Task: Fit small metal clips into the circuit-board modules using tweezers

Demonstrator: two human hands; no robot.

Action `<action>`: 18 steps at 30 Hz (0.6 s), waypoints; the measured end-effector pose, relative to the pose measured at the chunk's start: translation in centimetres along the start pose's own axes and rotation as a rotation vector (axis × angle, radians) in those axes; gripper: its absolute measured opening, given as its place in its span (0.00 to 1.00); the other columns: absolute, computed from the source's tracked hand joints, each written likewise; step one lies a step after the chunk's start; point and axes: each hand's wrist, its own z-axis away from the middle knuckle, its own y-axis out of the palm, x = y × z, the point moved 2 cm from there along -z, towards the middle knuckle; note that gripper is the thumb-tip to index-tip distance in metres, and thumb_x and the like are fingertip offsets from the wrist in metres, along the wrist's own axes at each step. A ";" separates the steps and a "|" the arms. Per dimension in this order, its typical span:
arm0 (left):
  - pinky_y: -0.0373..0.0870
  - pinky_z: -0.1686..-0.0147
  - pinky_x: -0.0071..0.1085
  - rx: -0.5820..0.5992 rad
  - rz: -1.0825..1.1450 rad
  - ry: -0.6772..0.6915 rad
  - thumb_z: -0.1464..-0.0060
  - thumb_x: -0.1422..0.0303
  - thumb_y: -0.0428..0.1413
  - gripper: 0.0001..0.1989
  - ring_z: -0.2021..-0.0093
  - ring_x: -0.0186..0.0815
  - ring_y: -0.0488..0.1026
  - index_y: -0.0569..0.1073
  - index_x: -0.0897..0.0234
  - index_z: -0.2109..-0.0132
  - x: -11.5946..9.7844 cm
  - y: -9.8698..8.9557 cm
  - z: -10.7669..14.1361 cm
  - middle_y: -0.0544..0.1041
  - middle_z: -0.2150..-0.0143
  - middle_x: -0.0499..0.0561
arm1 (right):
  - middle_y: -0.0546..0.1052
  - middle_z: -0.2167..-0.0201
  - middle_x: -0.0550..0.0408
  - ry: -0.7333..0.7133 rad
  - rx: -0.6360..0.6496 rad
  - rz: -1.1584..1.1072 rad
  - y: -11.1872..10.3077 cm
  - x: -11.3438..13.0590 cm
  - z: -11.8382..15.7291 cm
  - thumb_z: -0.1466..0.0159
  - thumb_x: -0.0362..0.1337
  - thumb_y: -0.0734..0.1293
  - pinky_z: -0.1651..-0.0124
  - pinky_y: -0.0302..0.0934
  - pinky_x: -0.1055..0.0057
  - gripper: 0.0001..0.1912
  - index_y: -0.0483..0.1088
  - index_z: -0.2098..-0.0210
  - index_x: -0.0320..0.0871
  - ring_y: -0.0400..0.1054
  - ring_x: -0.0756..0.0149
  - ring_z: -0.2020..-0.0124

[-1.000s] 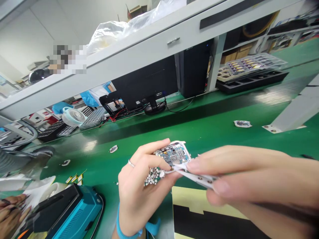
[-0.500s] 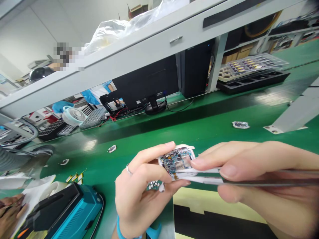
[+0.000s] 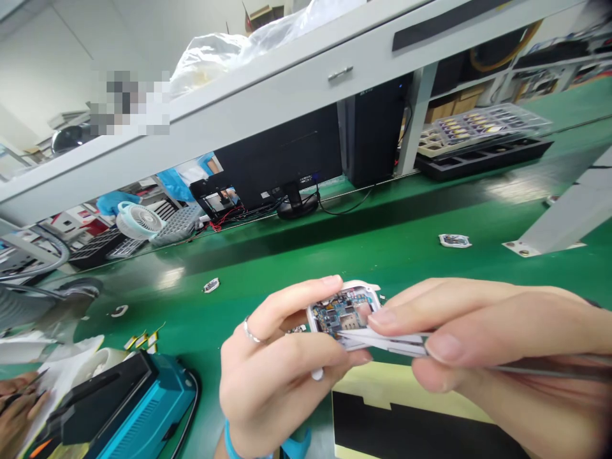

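Note:
My left hand point(image 3: 272, 376), with a ring on one finger, grips a white-framed circuit board point(image 3: 342, 312) by its edges. The blue board carries small components. My right hand point(image 3: 478, 335) meets it from the right and holds thin metal tweezers point(image 3: 549, 371) along the fingers. A white flexible strip point(image 3: 385, 342) runs from the lower edge of the board into my right fingertips. Its far end is pinched there, and my fingers hide part of it. A few small pieces point(image 3: 296, 329) show between my left fingers.
Below my hands lies a yellow-and-black sheet point(image 3: 406, 408) on the green bench mat point(image 3: 306, 255). A blue-and-black machine point(image 3: 129, 408) stands at lower left beside a co-worker's hand point(image 3: 16, 414). Small loose parts point(image 3: 454, 240) lie ahead. A black tray point(image 3: 482, 156) sits far right.
The board has moved slightly right and turned a little. The small pieces under my left hand are mostly hidden now. The tweezers show in my right hand, unseen one second ago.

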 end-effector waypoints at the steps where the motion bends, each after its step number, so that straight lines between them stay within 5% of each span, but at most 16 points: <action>1: 0.76 0.65 0.27 0.002 0.007 0.001 0.56 0.79 0.60 0.06 0.59 0.38 0.73 0.71 0.68 0.71 0.1 0.0 0.0 0.71 0.55 0.54 | 0.74 0.60 0.60 -0.002 -0.008 0.009 0.1 0.1 -0.1 0.43 0.26 0.66 0.59 0.70 0.76 0.11 0.71 0.67 0.49 0.70 0.67 0.61; 6: 0.75 0.65 0.28 0.035 0.035 -0.041 0.57 0.74 0.62 0.07 0.58 0.39 0.73 0.70 0.67 0.70 0.5 -0.4 0.4 0.72 0.54 0.53 | 0.73 0.60 0.56 0.023 0.014 -0.062 -0.2 0.0 -0.2 0.42 0.36 0.68 0.61 0.71 0.69 0.04 0.71 0.66 0.50 0.70 0.61 0.62; 12: 0.73 0.65 0.26 0.034 0.053 -0.084 0.58 0.69 0.63 0.10 0.61 0.34 0.73 0.69 0.66 0.68 0.6 -0.5 0.3 0.74 0.57 0.51 | 0.73 0.60 0.55 0.045 0.097 -0.137 -0.5 0.7 -0.1 0.48 0.50 0.69 0.62 0.71 0.64 0.11 0.71 0.69 0.52 0.70 0.54 0.62; 18: 0.73 0.65 0.26 0.030 0.054 -0.093 0.58 0.69 0.63 0.10 0.62 0.34 0.73 0.69 0.66 0.69 0.6 -0.5 0.2 0.74 0.57 0.51 | 0.75 0.70 0.54 0.247 -0.131 -0.052 0.5 1.9 -0.8 0.47 0.52 0.67 0.65 0.71 0.65 0.12 0.71 0.73 0.50 0.71 0.57 0.68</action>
